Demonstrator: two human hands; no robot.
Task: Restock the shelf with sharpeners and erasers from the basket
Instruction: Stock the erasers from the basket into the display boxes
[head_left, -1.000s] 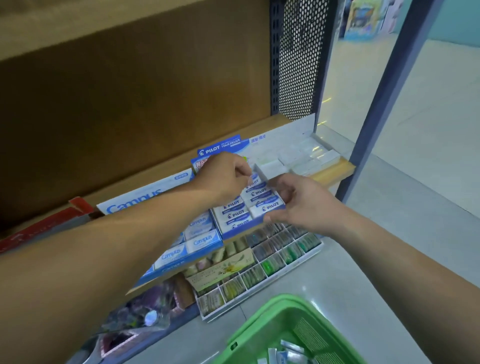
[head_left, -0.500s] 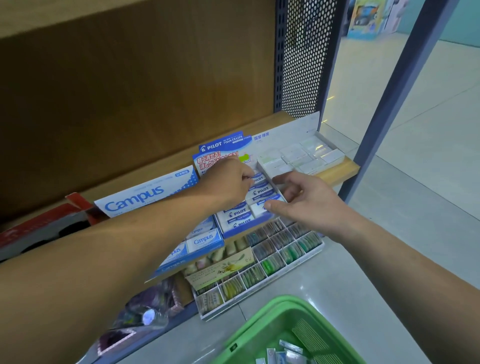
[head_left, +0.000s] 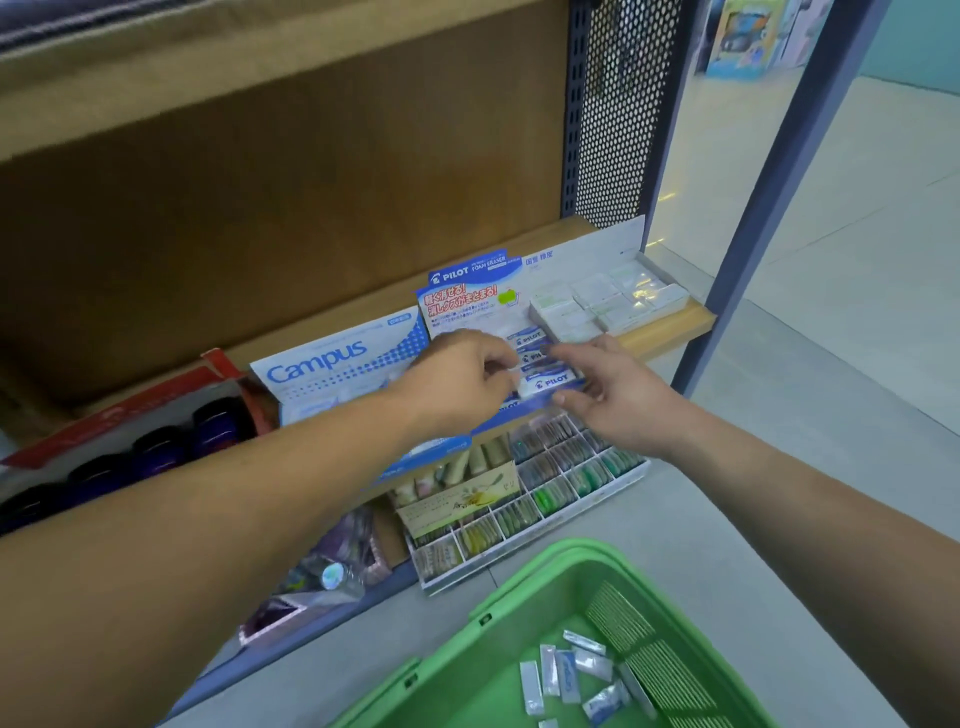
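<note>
Blue, white and green before me.
Small rectangular Pilot erasers (head_left: 551, 383): white with blue bands; cardboard Campus header (head_left: 332, 358): white with blue dots; my slatted plastic basket (head_left: 483, 654): bright green.

Left grip (head_left: 462, 382) curled, right grip (head_left: 615, 397) loosely spread

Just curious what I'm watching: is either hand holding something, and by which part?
The left hand curls its fingertips onto the left end of a Pilot eraser in its box; a true grip cannot be told. The right hand holds nothing.
</note>
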